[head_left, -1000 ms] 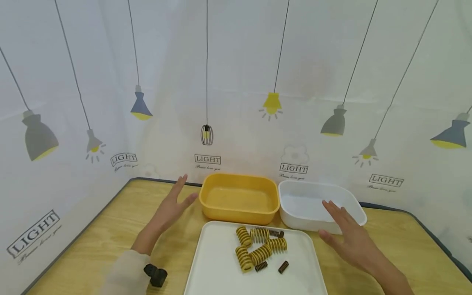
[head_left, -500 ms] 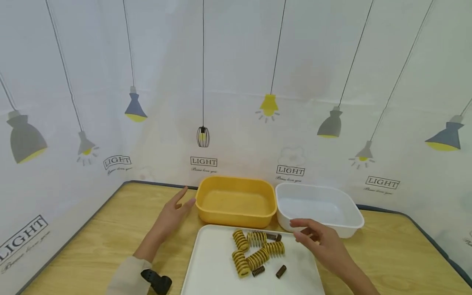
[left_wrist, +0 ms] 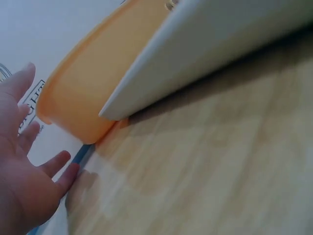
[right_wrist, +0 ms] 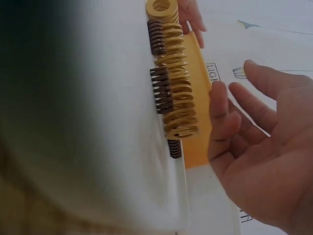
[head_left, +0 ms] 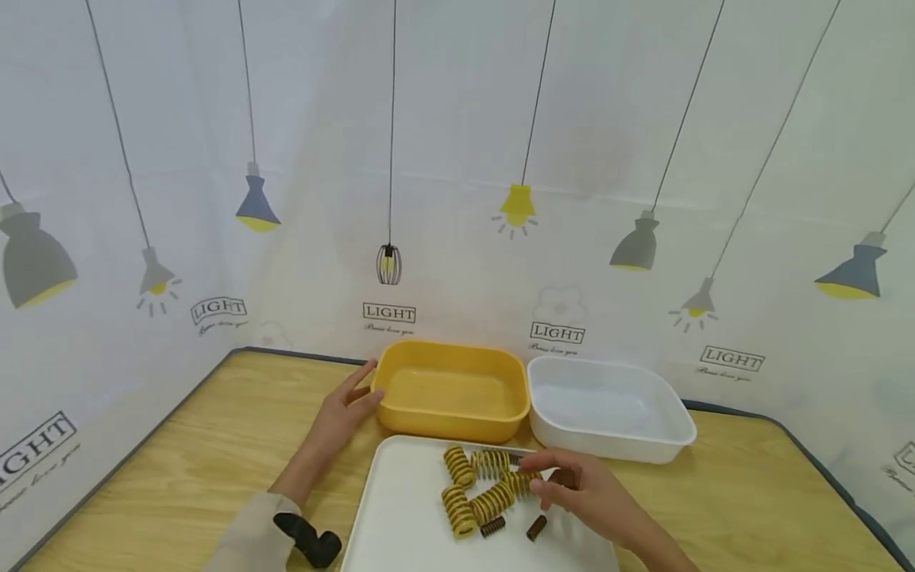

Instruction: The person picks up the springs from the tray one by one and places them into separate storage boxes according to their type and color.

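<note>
My left hand [head_left: 343,409] is at the left end of a yellow plastic bin [head_left: 450,421], fingers spread and fairly straight; whether they touch its rim I cannot tell. My right hand [head_left: 582,492] hovers over the right part of a white tray [head_left: 407,508], fingers loosely bent, nothing held. Below and beside it lie several large yellow coil springs [head_left: 458,512] in a cluster. Small dark springs [head_left: 536,528] lie close to them, one partly hidden behind the right fingers. In the right wrist view, yellow springs [right_wrist: 180,98] and dark springs [right_wrist: 161,90] appear apart from the hand.
To the right of the yellow bin stands a white bin [head_left: 608,437], behind the tray. A wooden table [head_left: 214,461] carries everything. A white curtain [head_left: 457,159] printed with lamps hangs around its back and sides. A black wrist device [head_left: 309,540] sits on the left sleeve.
My right hand has come down and left from over the white bin to above the springs, fingers bending more. My left hand has moved slightly closer to the yellow bin's end.
</note>
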The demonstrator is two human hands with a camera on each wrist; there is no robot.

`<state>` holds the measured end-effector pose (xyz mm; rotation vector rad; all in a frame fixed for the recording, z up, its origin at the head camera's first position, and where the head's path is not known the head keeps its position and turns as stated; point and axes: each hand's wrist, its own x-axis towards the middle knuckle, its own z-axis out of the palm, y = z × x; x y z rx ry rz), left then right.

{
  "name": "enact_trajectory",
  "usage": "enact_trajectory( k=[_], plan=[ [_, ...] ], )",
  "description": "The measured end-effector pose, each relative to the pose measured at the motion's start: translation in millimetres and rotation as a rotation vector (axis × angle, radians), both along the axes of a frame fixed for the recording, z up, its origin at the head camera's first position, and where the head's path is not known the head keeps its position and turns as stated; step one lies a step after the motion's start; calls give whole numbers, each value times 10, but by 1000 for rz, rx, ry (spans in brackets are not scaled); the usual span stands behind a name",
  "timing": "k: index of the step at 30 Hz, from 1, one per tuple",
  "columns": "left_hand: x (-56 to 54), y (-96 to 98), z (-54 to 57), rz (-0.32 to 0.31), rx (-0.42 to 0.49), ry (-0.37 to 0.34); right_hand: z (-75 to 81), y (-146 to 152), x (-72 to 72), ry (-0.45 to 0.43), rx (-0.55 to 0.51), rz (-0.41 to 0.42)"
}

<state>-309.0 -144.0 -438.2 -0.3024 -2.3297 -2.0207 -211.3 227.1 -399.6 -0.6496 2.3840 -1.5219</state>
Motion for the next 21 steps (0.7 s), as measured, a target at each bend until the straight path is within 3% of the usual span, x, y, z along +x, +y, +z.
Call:
enact_trajectory(
  k=[4, 9, 14, 21],
  plan=[
    [-31, 2, -41, -29, -5, 20, 93, 16, -4, 0, 90, 46],
    [-99, 14, -64, -77, -10, 102, 189, -56, -46, 22, 135, 107],
    [-148, 19, -94, -126, -6, 124, 131, -185, -103, 5, 188, 162],
    [-179, -58, -96, -122, 8, 115, 4, -294, -218, 101, 278, 178]
  ],
)
